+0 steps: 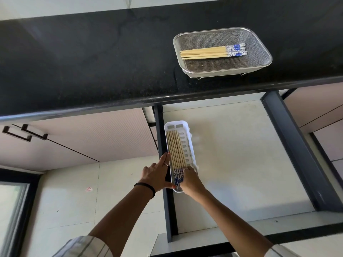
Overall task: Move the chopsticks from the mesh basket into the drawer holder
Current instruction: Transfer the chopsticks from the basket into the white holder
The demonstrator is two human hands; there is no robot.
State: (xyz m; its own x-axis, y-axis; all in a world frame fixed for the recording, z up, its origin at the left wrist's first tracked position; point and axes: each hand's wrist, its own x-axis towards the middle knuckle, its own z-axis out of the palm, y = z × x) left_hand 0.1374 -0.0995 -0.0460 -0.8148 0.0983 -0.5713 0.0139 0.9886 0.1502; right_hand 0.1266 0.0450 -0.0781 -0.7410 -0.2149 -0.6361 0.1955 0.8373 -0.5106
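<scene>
A steel mesh basket (259, 52) stands on the black counter and holds several bamboo chopsticks (206, 52) with blue-and-white ends. In the open drawer lies a white slotted holder (187, 140) with several more chopsticks (175, 151) laid lengthwise in it. My left hand (156, 175) presses flat against the holder's left wall, fingers stretched out. My right hand (191, 179) rests on the holder's near right side, fingers touching the patterned chopstick ends; whether it grips them is unclear.
The drawer (241, 154) has a pale bottom and dark grey side rails (291, 141). The black counter edge (167, 101) overhangs its back. Cabinet doors with dark handles (26, 133) are at the left, pale floor tiles below.
</scene>
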